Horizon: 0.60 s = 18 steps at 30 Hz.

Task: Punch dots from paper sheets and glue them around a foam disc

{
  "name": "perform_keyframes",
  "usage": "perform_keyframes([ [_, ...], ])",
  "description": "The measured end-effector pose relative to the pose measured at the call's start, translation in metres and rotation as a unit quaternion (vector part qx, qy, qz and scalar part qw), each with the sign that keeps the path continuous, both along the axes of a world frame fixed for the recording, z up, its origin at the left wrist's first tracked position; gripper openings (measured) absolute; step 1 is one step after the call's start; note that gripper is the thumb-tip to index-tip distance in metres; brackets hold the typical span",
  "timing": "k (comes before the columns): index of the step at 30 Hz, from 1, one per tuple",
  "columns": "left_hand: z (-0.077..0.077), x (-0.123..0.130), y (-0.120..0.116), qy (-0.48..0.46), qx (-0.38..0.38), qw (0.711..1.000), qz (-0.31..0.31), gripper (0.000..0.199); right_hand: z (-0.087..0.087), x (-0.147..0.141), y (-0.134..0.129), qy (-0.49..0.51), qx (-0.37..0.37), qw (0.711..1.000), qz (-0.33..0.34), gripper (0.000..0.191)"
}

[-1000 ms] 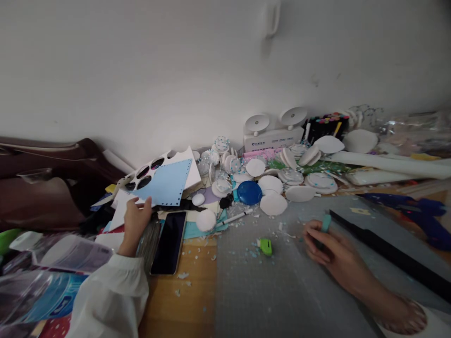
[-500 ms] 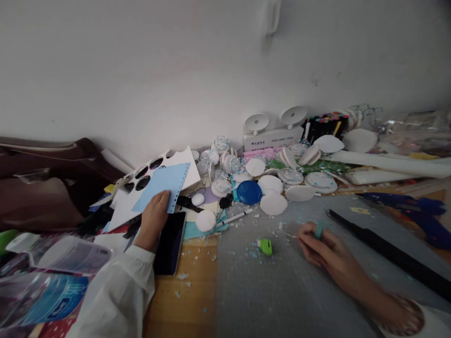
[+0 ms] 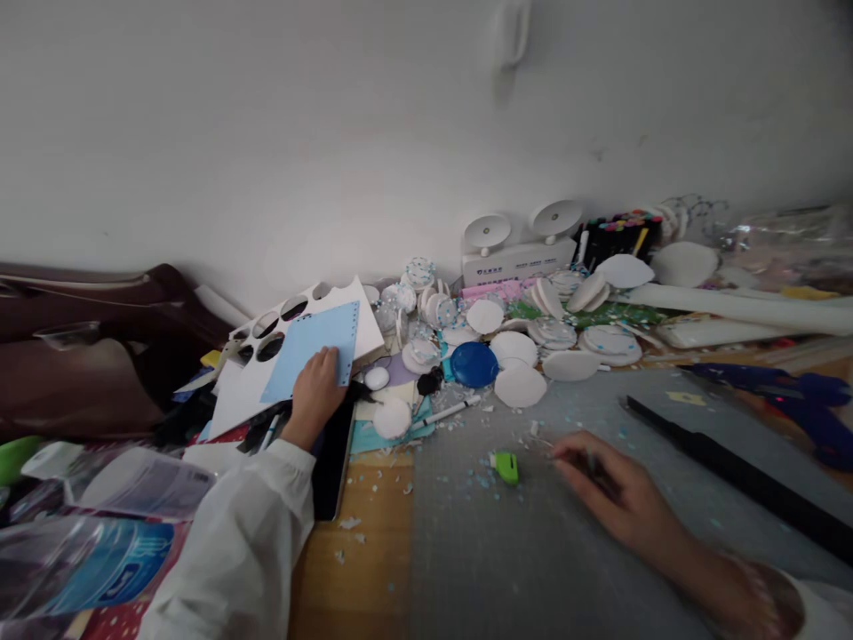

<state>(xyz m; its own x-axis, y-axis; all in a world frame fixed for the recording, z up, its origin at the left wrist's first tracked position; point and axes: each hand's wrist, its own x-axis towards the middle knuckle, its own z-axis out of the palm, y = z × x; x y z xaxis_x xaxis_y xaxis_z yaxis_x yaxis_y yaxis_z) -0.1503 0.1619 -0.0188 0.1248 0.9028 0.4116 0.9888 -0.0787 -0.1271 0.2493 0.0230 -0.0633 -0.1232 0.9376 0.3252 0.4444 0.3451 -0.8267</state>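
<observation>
A gray mat [image 3: 480,551] spreads across a crowded worktable, with a white board [image 3: 369,331] full of round cutouts to its left. On that board lies a light-blue sheet [image 3: 299,351], extending beyond and leftward from the left hand [image 3: 317,393], the nearer one; its long axis appears to run away from the person. The far end points toward the wall, angled slightly right, its hole-lined edge facing right. The left hand's bunched fingers touch the sheet; their grip cannot be told. Well apart, the right hand [image 3: 617,489] curls narrowly over the mat, its contents unclear, near a small green tool [image 3: 506,468].
</observation>
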Motion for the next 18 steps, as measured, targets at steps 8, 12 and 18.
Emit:
perform_keyframes([
  [8,0.059,-0.011,0.008,-0.014,0.104,0.989,0.108,0.045,-0.004,-0.003,-0.001,-0.067,0.07,0.995,0.016,0.009],
  [12,0.102,-0.025,0.003,-0.027,0.158,0.978,0.137,0.039,-0.004,-0.003,0.002,-0.058,0.061,0.996,-0.012,0.011],
  [18,0.089,-0.021,-0.001,-0.033,0.115,0.991,0.055,0.039,-0.008,-0.004,0.001,-0.124,0.067,0.99,0.026,0.022],
])
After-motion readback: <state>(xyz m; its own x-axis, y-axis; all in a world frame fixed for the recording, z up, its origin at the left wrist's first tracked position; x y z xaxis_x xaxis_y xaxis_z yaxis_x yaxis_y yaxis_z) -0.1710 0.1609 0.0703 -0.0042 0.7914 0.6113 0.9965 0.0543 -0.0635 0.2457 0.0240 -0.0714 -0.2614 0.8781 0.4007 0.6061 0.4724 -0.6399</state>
